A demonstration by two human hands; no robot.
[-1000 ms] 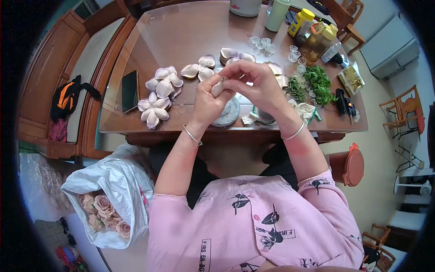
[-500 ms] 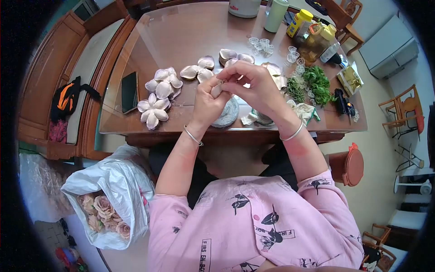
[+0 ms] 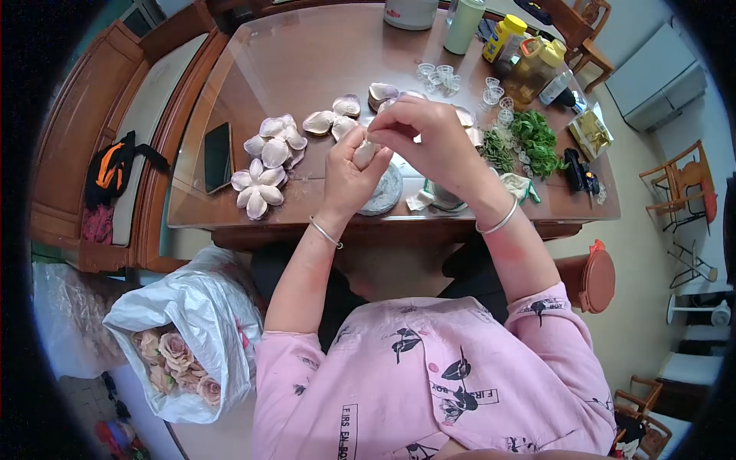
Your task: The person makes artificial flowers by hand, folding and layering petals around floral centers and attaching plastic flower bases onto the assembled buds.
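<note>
Both hands have drifted a little up and away from the body since a second ago, and the whole view has slid slightly with them. The left hand (image 3: 349, 172) stays curled around a small pale fabric bud (image 3: 363, 153), thumb and fingers closed on it just above the round grey dish (image 3: 383, 192) that lies beneath the wrist. The right hand (image 3: 425, 142) remains pressed against the left, its fingertips (image 3: 376, 132) pinching the top of the bud (earlier they sat a touch lower on it). Left of the left hand lie two finished pale pink fabric flowers (image 3: 261, 188), unmoved, with the dark phone (image 3: 218, 156) further left. Loose cream petals (image 3: 322, 121) lie just beyond the knuckles. To the right of the right hand sits the pile of green fabric leaves (image 3: 533, 142).
</note>
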